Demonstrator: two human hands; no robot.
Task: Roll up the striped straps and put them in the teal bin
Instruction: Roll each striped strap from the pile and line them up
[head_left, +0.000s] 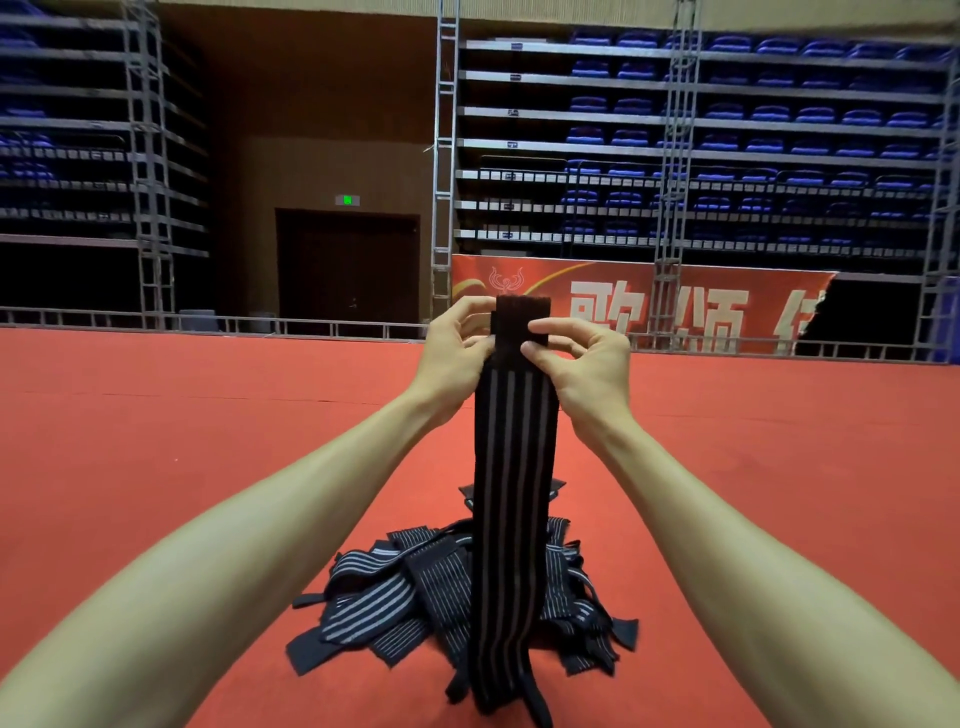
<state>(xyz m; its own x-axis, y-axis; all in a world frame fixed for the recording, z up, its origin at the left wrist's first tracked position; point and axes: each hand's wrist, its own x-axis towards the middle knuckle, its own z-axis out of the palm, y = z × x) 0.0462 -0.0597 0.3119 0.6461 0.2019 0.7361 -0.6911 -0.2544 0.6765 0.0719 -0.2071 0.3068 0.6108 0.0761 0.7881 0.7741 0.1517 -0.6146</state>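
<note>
Black elastic with pale stripes, the striped strap hangs straight down from both hands, its lower end trailing onto the pile of straps heaped on the red floor. The left hand and right hand each pinch the plain dark top end between thumb and curled fingers, one at either edge. The roll looks barely begun, so the first turn matters: fold the top end over tightly and squarely, keep both edges level, and let the hanging weight hold the strap taut while winding downward. A skewed start would probably cone out. No teal bin is in view.
</note>
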